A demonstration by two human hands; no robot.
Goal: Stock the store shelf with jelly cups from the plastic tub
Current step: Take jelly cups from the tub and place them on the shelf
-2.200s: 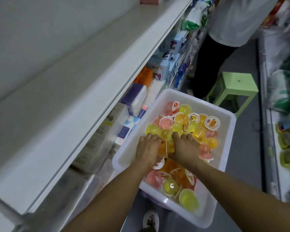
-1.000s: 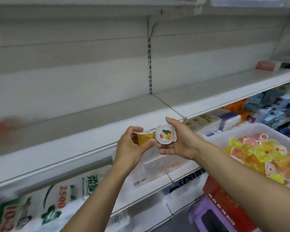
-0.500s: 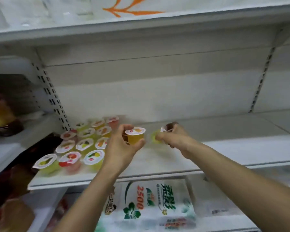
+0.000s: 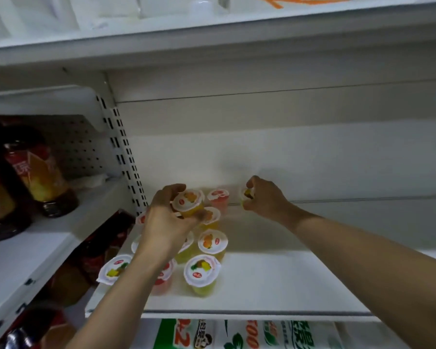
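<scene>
an orange jelly cup is gripped upright in the curled fingers of the left hand, held above the cluster of stocked jelly cups at the left end of the white shelf. a second, yellowish cup is pinched between thumb and fingers of the right hand, far back on the shelf, just right of a pink cup. dark bottles are seen on the neighbouring shelf to the left, and printed bags below.
</scene>
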